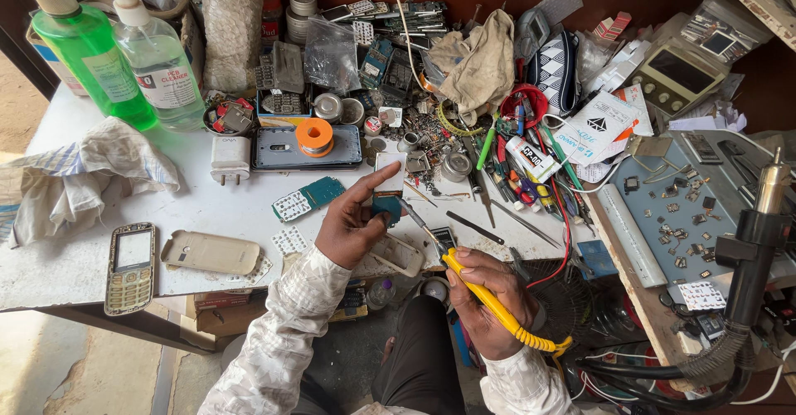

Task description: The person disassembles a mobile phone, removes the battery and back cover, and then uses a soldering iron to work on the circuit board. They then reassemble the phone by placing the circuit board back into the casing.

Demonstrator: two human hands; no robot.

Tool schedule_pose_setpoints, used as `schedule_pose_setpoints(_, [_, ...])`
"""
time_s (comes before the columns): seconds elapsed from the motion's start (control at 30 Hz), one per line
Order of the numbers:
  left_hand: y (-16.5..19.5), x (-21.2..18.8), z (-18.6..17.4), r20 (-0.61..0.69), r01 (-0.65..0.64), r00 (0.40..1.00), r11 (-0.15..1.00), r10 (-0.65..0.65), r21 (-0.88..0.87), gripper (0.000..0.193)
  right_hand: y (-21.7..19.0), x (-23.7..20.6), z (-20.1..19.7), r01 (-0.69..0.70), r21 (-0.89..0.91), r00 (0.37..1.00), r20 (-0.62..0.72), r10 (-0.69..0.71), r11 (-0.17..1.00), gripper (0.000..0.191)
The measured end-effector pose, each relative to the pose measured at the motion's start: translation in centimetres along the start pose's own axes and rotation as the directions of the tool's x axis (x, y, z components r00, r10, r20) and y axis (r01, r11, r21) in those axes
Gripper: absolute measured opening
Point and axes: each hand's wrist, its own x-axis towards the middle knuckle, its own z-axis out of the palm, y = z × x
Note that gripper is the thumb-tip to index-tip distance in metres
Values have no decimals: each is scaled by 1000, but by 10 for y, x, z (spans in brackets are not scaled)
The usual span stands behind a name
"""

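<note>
- Cluttered from edge to edge, the white tabletop [207,208] holds a repair bench's worth of parts, with a dark wall behind.
- At the near edge, the left hand [352,224] pins a small phone circuit board [388,184] flat on the tabletop, its fingers clamped on the board's edges and the forefinger stretched along the top, seemingly to keep it from sliding.
- The right hand [489,303] has its fingers wrapped shut round a yellow soldering iron [489,299], held like a pen so that the metal tip [412,216] slants up to the board's lower right corner; whether it touches I cannot tell.
- Just below the board lies an empty beige phone shell [398,253], close by the wrist.
- Further left lie a beige back cover [211,252] and a keypad phone [130,267], both well apart from the work.
- Above the board sits an orange solder spool [314,136] on a grey phone frame [307,148], within easy reach.
- Two spray bottles [124,50], one green, one clear, stand at the far left corner.
- On the right, a hot-air nozzle [771,184] rises upright on its stand, away from the hands.
</note>
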Motion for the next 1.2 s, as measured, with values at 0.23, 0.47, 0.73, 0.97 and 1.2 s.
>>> schedule_pose_setpoints(0.23, [2, -1, 0, -7, -4, 1000, 1000, 5, 24, 83, 0, -1, 0, -7, 6, 1000, -2, 7, 1000, 24])
schedule_pose_setpoints(0.47, [2, 0, 0, -2, -9, 1000, 999, 9, 33, 84, 0, -1, -1, -8, 14, 1000, 6, 7, 1000, 24])
schedule_pose_setpoints(0.73, [5, 3, -1, -38, 88, 995, 987, -94, -137, 84, 0, -7, -10, -31, 36, 992, -121, 35, 999, 29])
schedule_pose_setpoints(0.97, [0, 8, -5, -22, 119, 991, 937, -134, -328, 88, -4, -5, -19, -64, 56, 989, -133, 71, 996, 31])
schedule_pose_setpoints(1.2, [-7, 7, -10, -14, 116, 991, 919, -131, -377, 90, -10, 5, -8, -66, 40, 997, -36, 68, 997, 32])
